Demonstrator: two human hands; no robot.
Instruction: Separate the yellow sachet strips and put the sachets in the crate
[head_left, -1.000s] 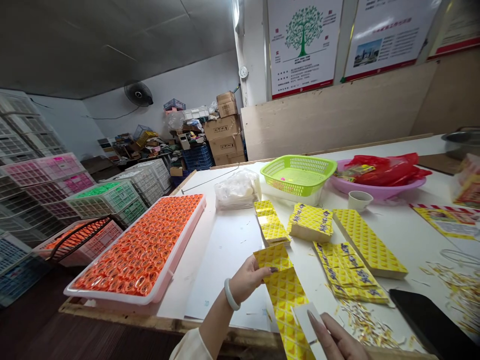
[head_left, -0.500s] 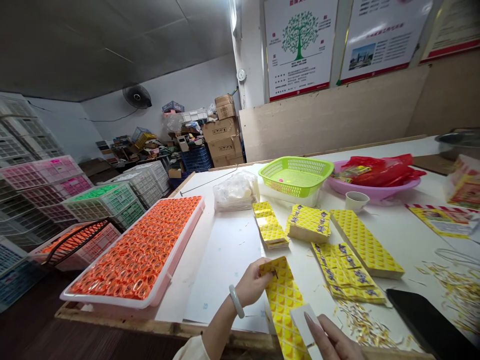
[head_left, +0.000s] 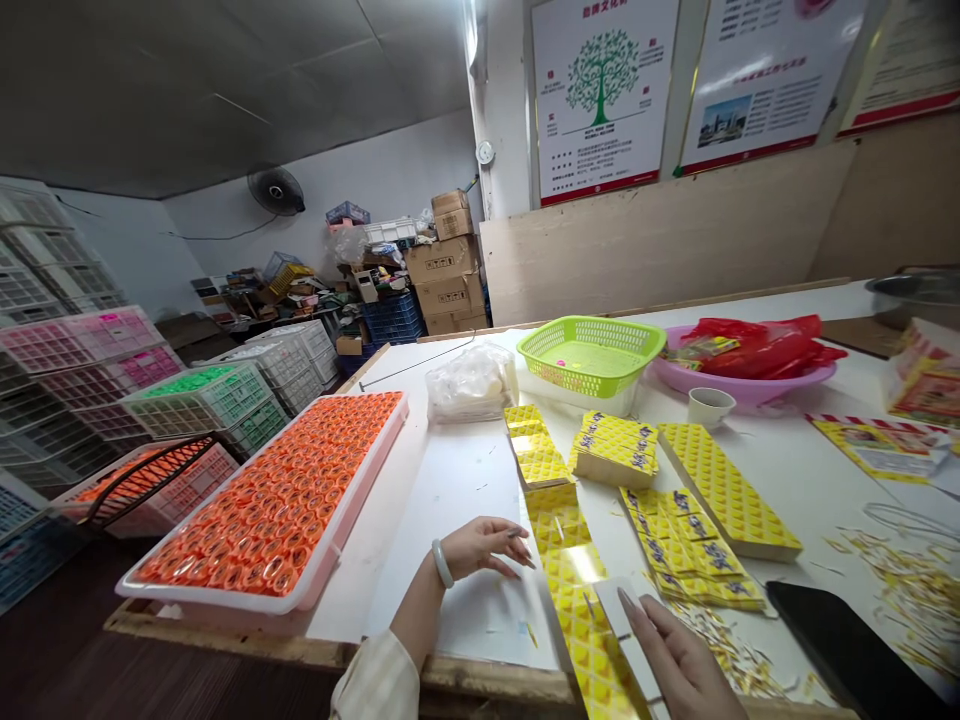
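bench edge: from where i stand, the wood front edge [head_left: 487, 675] of the bench [head_left: 772, 445] runs close under both arms.
open room: the flat white paper [head_left: 450, 490] gives the left hand [head_left: 491, 548] free space on its left, up to the pink tray [head_left: 217, 600] full of orange rolls [head_left: 277, 480].
tight side: on the right i see fanned cards [head_left: 690, 550], paper scraps [head_left: 735, 650] and a black phone [head_left: 840, 640] near the right hand [head_left: 686, 655].
far side: a short card stack [head_left: 538, 445] sits right at the strip's far end; past it are a clear bag [head_left: 472, 385] and a green basket [head_left: 600, 382].
yellow strip: the yellow strip [head_left: 574, 570] lies between the hands, its long way going from the front edge to the back, leaning a bit left at the far end.
left hand: bare, fingers loosely bent and apart, just beside the strip.
right hand: thumb and fingers pinch a white flat piece [head_left: 626, 640] over the strip's right side.
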